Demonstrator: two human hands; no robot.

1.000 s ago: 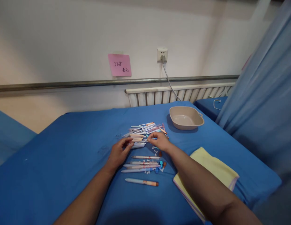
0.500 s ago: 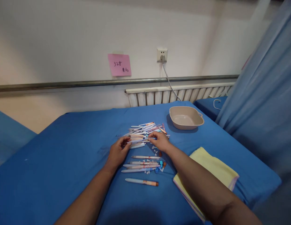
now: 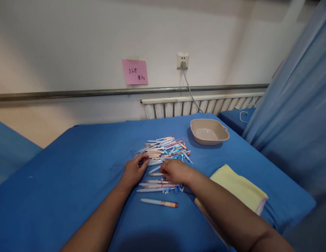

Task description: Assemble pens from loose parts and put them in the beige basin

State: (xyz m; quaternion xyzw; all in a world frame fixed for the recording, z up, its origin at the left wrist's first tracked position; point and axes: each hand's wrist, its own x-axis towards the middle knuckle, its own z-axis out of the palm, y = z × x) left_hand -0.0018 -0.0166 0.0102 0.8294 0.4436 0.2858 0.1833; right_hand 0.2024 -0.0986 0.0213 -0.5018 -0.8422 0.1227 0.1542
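A pile of pens and thin pen parts lies mid-bed. My left hand rests at the pile's left edge, fingers curled with thumb and index close together; what is between them, if anything, is too small to make out. Lower right of the pile, my right hand is closed with fingertips down on a pale pen, its far part covered by the hand. Another light blue pen slants just above. Nearer me lie several pens in a row and a single pen with an orange-brown end.
A beige basin stands at the back right of the blue-covered bed. A folded yellow cloth lies beneath my right forearm. Behind are a radiator and a wall socket with a cord; a blue curtain hangs at right.
My right hand has moved down toward me from the pile, onto the pens below it. A light blue pen now lies slanted beside its fingers. My left hand has barely shifted.
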